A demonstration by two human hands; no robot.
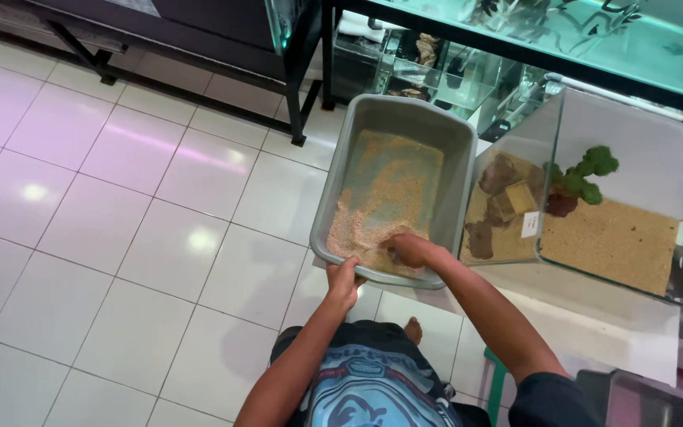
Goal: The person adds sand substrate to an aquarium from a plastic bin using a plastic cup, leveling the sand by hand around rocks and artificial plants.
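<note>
Seen from above, over pale floor tiles (120,237): a glass tank (610,205) to the right of a grey plastic tub (444,142), already laid with a sand bed, brown rocks (499,178) and a green plant on a dark base (583,178). Tub held tilted beside the tank's left wall, over the white surface (594,324) beneath. Most of the tub's floor scraped bare and grey; remaining tan sand (373,213) gathered toward the near corner, a fair heap judged left to clear. Tank bed looked largely filled, though how much more was wanted could not be told.

Left hand (344,278) at the tub's near rim, fingers wrapped tight on the edge. Right hand (409,249) down inside the tub, fingers curled into the sand; whether a scoop or only grains were gripped could not be told.

Small white rectangular tag (530,224) stuck upright on the tank's front glass, right of the tub, dark marks on it too small to make out. Further glass tanks on black stands (310,71) beyond the tub's far end.
</note>
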